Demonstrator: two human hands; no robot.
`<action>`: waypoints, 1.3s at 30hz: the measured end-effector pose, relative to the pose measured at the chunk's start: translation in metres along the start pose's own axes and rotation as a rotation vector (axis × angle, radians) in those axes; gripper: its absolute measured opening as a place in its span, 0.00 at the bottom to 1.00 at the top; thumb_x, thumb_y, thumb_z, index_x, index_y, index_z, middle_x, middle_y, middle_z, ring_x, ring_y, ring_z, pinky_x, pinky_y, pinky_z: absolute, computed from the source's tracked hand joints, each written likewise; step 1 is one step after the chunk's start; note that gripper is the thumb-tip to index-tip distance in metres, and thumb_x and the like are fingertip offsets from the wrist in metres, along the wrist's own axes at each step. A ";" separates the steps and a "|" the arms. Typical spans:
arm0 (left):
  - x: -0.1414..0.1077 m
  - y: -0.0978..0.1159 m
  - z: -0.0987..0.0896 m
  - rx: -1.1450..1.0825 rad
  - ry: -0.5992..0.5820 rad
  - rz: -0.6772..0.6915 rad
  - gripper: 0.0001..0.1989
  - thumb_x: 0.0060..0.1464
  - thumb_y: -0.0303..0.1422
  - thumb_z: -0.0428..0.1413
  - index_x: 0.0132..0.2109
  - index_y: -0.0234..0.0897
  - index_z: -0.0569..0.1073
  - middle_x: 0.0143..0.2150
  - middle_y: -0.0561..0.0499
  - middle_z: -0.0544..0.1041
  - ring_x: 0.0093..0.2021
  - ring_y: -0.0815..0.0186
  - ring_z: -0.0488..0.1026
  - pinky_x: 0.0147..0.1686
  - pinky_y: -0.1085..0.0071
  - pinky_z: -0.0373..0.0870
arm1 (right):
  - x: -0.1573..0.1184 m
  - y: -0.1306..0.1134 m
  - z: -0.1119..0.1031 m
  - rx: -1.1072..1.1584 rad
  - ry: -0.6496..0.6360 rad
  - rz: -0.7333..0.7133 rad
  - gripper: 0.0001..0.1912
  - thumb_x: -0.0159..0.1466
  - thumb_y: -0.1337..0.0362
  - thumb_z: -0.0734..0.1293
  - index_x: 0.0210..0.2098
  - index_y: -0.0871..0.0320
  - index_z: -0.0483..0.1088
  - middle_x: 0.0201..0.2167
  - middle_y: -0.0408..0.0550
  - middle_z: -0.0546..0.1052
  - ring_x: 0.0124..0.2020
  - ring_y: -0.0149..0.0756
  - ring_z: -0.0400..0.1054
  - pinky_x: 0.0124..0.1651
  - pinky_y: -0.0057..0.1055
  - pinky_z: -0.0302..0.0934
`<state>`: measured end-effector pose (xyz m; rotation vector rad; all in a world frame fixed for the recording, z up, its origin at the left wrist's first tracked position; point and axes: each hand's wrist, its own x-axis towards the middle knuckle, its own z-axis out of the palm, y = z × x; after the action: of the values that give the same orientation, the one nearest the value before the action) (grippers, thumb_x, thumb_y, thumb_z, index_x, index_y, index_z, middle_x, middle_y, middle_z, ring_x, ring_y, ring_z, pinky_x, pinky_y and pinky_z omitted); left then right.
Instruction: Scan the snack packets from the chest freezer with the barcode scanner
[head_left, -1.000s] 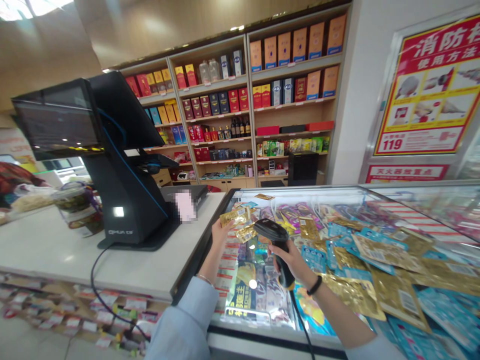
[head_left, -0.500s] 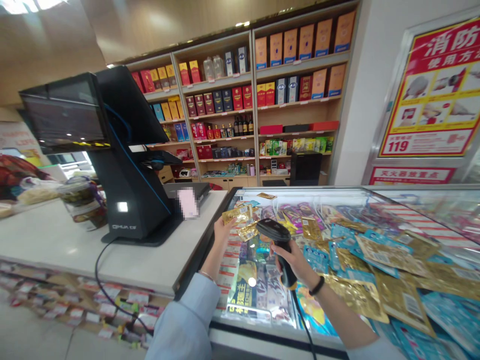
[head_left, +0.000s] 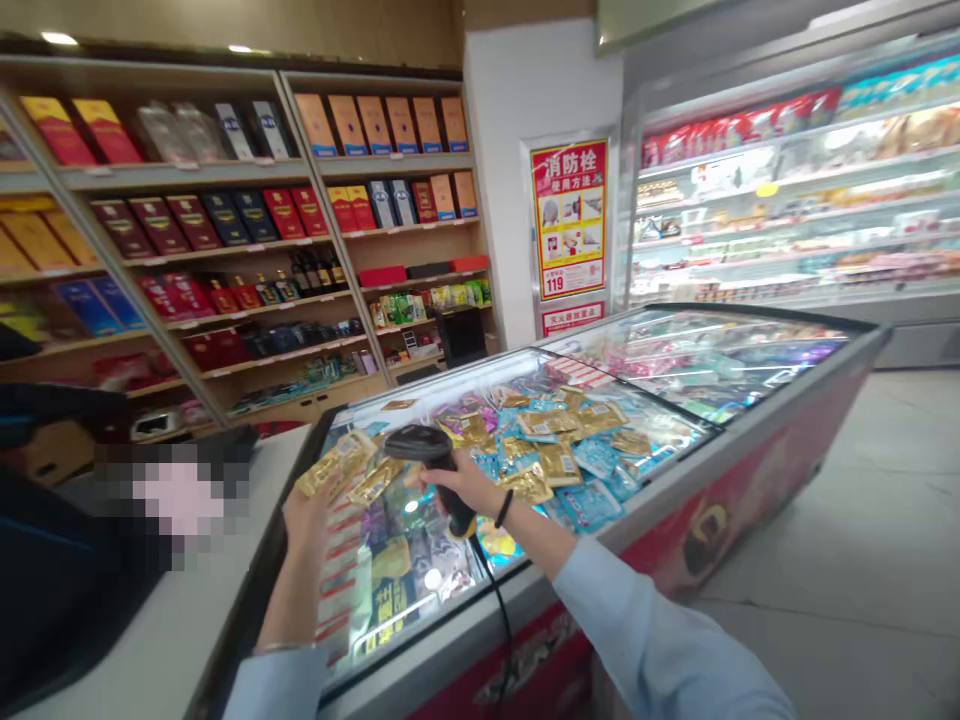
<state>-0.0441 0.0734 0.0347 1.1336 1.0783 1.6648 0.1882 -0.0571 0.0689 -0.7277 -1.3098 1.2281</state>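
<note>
My right hand [head_left: 466, 482] is wrapped round the grip of a black barcode scanner [head_left: 420, 443], whose head points left. A cable [head_left: 501, 610] hangs from the scanner's base. With my left hand [head_left: 306, 515] I hold a gold foil packet [head_left: 339, 462] above the left end of the glass-topped freezer [head_left: 765, 415]. Just right of it, close to the scanner head, is another gold packet [head_left: 375, 482]; whether my left hand touches it I cannot tell. Gold and blue packets [head_left: 551, 422] lie heaped on the glass to the right of the scanner.
A white counter [head_left: 176, 640] with a dark device stand [head_left: 67, 570] runs along the left. Shelves of boxed goods [head_left: 240, 215] line the back wall. To the far right stand a lit refrigerated display [head_left: 795, 190] and a tiled floor [head_left: 847, 530].
My view has swung to the right, bringing the refrigerated display and more of the freezer into sight. Both hands still hold the scanner and the gold packet.
</note>
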 end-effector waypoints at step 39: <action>-0.145 -0.061 0.248 0.713 -0.406 0.355 0.17 0.48 0.32 0.60 0.46 0.36 0.69 0.47 0.43 0.72 0.54 0.53 0.68 0.55 0.56 0.63 | -0.123 -0.003 -0.251 0.167 0.665 -0.025 0.15 0.49 0.54 0.71 0.26 0.59 0.70 0.22 0.44 0.75 0.12 0.27 0.61 0.12 0.25 0.55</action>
<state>0.2388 0.0029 -0.0027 2.1201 1.2830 1.2153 0.4495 -0.1147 -0.0128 -0.8944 -0.6589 0.9401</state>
